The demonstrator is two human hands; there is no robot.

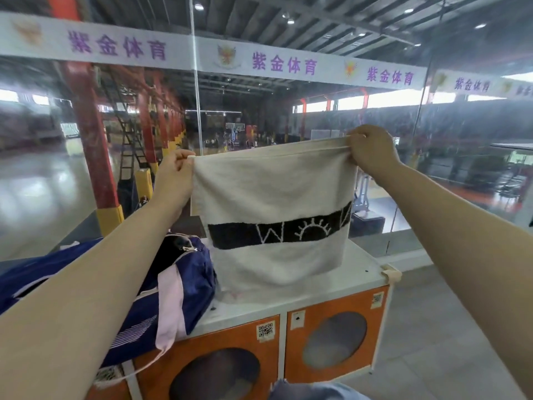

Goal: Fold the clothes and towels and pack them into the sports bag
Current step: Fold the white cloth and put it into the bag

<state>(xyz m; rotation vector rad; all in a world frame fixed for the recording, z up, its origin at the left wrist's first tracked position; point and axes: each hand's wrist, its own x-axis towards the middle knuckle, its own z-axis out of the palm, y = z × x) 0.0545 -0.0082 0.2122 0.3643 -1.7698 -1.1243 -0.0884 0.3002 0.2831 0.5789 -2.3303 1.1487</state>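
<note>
A white towel (271, 186) with a black band and white lettering hangs in front of me, held up by its top corners. My left hand (173, 176) pinches the top left corner and my right hand (372, 151) pinches the top right corner, slightly higher. The towel's lower edge rests on the white cabinet top (357, 277). A navy sports bag (184, 281) with pale pink straps lies on the cabinet at the left, under my left forearm, its top open and its inside dark.
The cabinet has orange doors (331, 339) with round windows and QR stickers. Behind it stands a glass wall (288, 111) looking over a sports hall with red pillars. Grey floor lies to the right. Blue cloth (311, 392) shows at the bottom edge.
</note>
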